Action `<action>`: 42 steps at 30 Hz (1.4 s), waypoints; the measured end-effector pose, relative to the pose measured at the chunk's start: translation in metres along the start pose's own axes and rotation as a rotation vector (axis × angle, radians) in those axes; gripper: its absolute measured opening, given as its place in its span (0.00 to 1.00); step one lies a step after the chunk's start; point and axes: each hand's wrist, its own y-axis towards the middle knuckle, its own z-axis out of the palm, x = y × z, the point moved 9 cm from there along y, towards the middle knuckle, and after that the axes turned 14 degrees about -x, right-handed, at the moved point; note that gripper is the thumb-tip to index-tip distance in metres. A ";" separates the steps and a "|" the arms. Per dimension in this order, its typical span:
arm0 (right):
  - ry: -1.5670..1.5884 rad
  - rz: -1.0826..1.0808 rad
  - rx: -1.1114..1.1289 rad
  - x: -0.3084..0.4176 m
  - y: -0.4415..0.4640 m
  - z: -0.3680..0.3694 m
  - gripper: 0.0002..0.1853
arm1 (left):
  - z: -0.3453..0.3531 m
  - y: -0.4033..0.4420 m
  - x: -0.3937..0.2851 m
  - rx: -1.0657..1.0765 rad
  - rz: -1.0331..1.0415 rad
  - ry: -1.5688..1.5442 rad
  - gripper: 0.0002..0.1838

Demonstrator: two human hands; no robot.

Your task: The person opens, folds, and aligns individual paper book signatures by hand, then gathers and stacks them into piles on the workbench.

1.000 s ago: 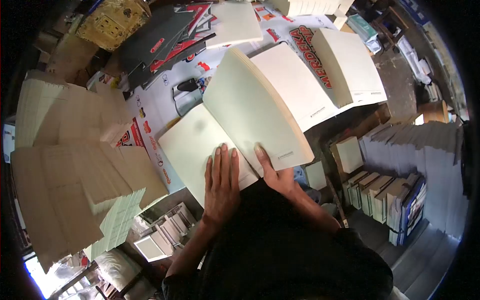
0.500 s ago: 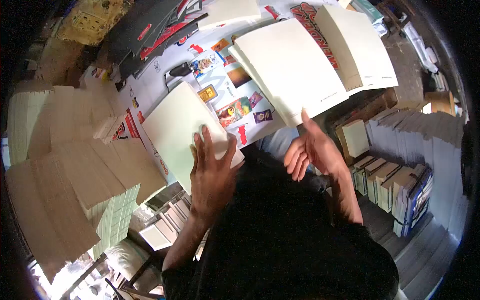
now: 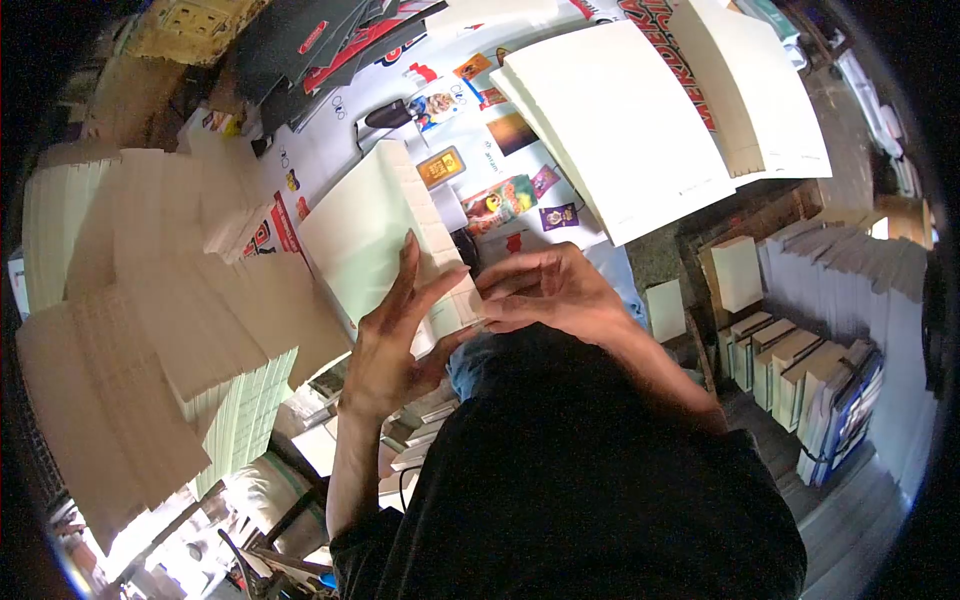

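A thick block of cream pages (image 3: 365, 225) lies on the printed table sheet (image 3: 345, 110), its stitched spine facing right. My left hand (image 3: 395, 340) grips the block's near end, with fingers spread over the top cover and spine. At the near corner of the spine, my right hand (image 3: 550, 295) has its fingers pressed together against the edge; whether they pinch the paper or something thin cannot be made out. A second cream block (image 3: 620, 125) lies to the right of the hands, and another block (image 3: 750, 90) stands beyond it.
Tall stacks of folded pages (image 3: 130, 370) rise at the left. Dark and red covers (image 3: 320, 50) lie at the back left, near a black-handled tool (image 3: 388, 115). Bound books (image 3: 790, 375) stand in a row at the lower right, beside a tall paper stack (image 3: 850, 280).
The opened block has been closed, and its spine now faces right. My right hand let go of the pages, swung right, then came back to the spine's near corner. The view has shifted slightly.
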 end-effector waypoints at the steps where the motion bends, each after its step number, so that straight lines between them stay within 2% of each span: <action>1: -0.004 -0.026 0.007 0.001 0.001 0.001 0.15 | 0.000 0.000 0.001 0.001 -0.002 -0.002 0.35; 7: -0.112 -0.022 -0.058 0.011 -0.003 0.003 0.15 | 0.000 -0.003 0.004 -0.005 -0.009 -0.003 0.35; 10: -0.124 -0.092 -0.066 0.014 -0.002 0.003 0.15 | 0.000 -0.003 0.005 -0.014 0.007 -0.006 0.35; 17: -0.136 -0.083 -0.039 0.012 0.000 0.003 0.14 | 0.001 -0.003 0.002 -0.036 0.014 -0.033 0.36; 19: -0.276 -0.204 -0.033 0.019 0.000 0.005 0.18 | 0.003 -0.003 0.000 -0.041 0.027 -0.037 0.37; 23: -0.276 -0.341 -0.078 0.028 -0.001 0.002 0.16 | 0.014 -0.008 0.000 -0.003 0.021 0.043 0.38; 25: -0.544 -0.435 -0.103 0.036 -0.003 0.003 0.25 | 0.017 -0.010 0.001 -0.002 0.030 0.074 0.38; 26: -0.543 -0.438 -0.104 0.034 -0.002 0.002 0.25 | 0.020 -0.011 -0.001 0.013 0.066 0.138 0.37; 28: -0.539 -0.580 -0.075 0.036 -0.006 0.006 0.27 | 0.022 -0.012 -0.002 0.032 0.103 0.202 0.36; 29: -0.536 -0.582 -0.077 0.037 -0.005 0.007 0.27 | 0.025 -0.012 -0.003 0.063 0.146 0.254 0.35; 31: -0.456 -0.384 -0.046 0.024 0.002 0.008 0.29 | 0.027 -0.012 -0.005 0.096 0.188 0.309 0.35; 32: -0.455 -0.388 -0.046 0.023 0.000 0.009 0.29 | 0.030 -0.012 -0.005 0.137 0.194 0.361 0.35; 34: -0.559 -0.635 -0.176 0.037 -0.015 0.009 0.31 | 0.033 -0.011 -0.005 0.176 0.204 0.416 0.35; 36: -0.492 -0.658 -0.197 0.032 -0.024 0.013 0.32 | 0.032 -0.012 -0.005 0.171 0.185 0.416 0.37; 39: -0.602 -0.954 -0.354 0.030 -0.042 0.011 0.29 | 0.028 -0.009 -0.007 0.111 0.152 0.377 0.38; 40: -0.604 -0.958 -0.353 0.023 -0.038 0.011 0.29 | 0.029 -0.010 -0.007 0.108 0.153 0.377 0.38; 42: -0.691 -1.122 -0.390 0.013 -0.038 0.016 0.27 | 0.024 -0.014 0.001 0.050 0.009 0.253 0.37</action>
